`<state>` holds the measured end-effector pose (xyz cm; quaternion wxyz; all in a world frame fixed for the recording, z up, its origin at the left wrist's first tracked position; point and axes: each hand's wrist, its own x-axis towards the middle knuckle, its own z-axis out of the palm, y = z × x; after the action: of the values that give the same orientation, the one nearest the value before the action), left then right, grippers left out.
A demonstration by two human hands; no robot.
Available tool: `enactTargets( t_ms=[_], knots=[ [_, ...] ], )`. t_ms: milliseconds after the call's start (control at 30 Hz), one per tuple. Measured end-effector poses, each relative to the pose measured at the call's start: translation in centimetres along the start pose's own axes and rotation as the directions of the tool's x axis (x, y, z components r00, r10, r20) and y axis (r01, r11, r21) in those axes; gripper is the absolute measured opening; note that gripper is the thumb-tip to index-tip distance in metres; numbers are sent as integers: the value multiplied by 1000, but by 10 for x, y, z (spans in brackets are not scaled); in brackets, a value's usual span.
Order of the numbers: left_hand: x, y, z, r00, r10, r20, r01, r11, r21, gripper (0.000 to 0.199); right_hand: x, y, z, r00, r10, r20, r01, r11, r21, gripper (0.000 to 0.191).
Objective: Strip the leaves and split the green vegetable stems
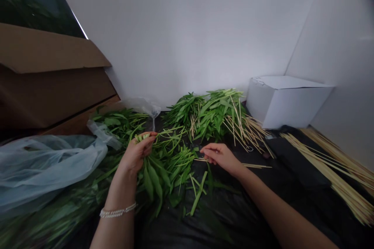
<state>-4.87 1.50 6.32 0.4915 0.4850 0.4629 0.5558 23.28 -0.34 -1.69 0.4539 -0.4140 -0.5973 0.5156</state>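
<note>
My left hand (142,148) is closed around a bunch of leafy green stems (153,181), whose long leaves hang down below the fist. The pale cut stem ends poke out at the top. My right hand (217,153) has its fingers pinched together just above the dark surface; anything between the fingertips is too small to make out. Thin wooden sticks (257,166) lie under and beside that hand. Between the hands is a loose pile of green stems (182,159), and a few cut stem pieces (199,196) lie in front of it.
Leafy bundles on sticks (219,109) are heaped by the white wall. A white box (295,101) stands at the back right, and many long sticks (333,179) lie at right. On the left are a clear plastic bag (49,163), more greens (64,214) and a cardboard box (52,93).
</note>
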Motion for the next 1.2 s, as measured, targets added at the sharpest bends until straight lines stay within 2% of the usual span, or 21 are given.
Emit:
enactTargets(
  t_ms=[67, 100, 167, 233, 300, 400, 467, 500, 600, 667, 700, 767, 800, 833, 900, 967, 1000, 1100, 1200],
  knots=[
    [-7, 20, -2, 998, 56, 13, -57, 965, 255, 32, 0, -1, 0, 1000, -1, 6, 1, 1000, 1, 29],
    [-10, 31, -2, 995, 89, 37, -97, 911, 401, 32, -1, -2, 1, 1000, -1, 10, 1, 1000, 0, 29],
    [-11, 53, -2, 985, 162, 61, -162, 735, 659, 30, -1, -3, 2, 1000, -1, 14, 1, 1000, -5, 28],
    [-2, 65, -5, 974, 220, 61, -171, 524, 834, 28, -2, -4, 3, 1000, 2, 20, -2, 1000, -13, 27],
    [15, 64, -13, 969, 246, 33, -111, 313, 943, 27, -3, -4, 4, 1000, 4, 30, -3, 1000, -18, 26],
    [41, 42, -32, 979, 199, -53, 46, 44, 998, 26, -3, -5, 6, 999, -10, 46, 11, 1000, -17, 25],
    [50, 25, -45, 989, 101, -107, 113, -61, 992, 26, -3, -4, 6, 999, -18, 48, 19, 1000, -17, 24],
    [52, 20, -51, 990, 81, -114, 121, -83, 989, 25, -3, -3, 6, 999, -20, 47, 21, 1000, -17, 24],
    [44, 20, -57, 991, 94, -97, 104, -66, 992, 22, -2, -2, 6, 999, -23, 43, 24, 1000, -14, 23],
    [32, 29, -48, 969, 235, -70, 79, -31, 996, 24, -2, -1, 6, 999, -21, 40, 21, 1000, -5, 24],
    [25, 34, -39, 929, 368, -45, 49, -3, 999, 26, -2, -1, 6, 999, -17, 37, 17, 1000, 4, 25],
    [9, 36, -15, 777, 628, 33, -91, 60, 994, 26, -2, -1, 6, 1000, -9, 29, 8, 999, 38, 27],
    [0, 32, 0, 731, 676, 95, -205, 86, 975, 24, -2, -1, 6, 1000, -4, 26, 2, 998, 65, 29],
    [-8, 25, 15, 708, 693, 135, -297, 118, 948, 21, -2, -2, 6, 1000, 0, 17, -2, 995, 101, 32],
    [-23, 0, 42, 702, 684, 198, -447, 207, 871, 16, -1, -3, 7, 1000, 17, -11, -14, 980, 197, 36],
    [-34, -29, 62, 725, 635, 266, -566, 329, 756, 17, 0, -3, 6, 998, 49, -38, -35, 952, 305, 37],
    [-38, -43, 69, 738, 601, 307, -592, 357, 723, 18, 0, -3, 6, 996, 63, -55, -39, 933, 358, 37],
    [-42, -70, 76, 750, 542, 379, -611, 350, 710, 24, 2, -3, 3, 987, 95, -127, -22, 873, 487, 36],
    [-39, -78, 73, 761, 535, 366, -600, 368, 710, 26, 3, -5, 0, 975, 129, -181, -11, 842, 540, 35]
  ],
)
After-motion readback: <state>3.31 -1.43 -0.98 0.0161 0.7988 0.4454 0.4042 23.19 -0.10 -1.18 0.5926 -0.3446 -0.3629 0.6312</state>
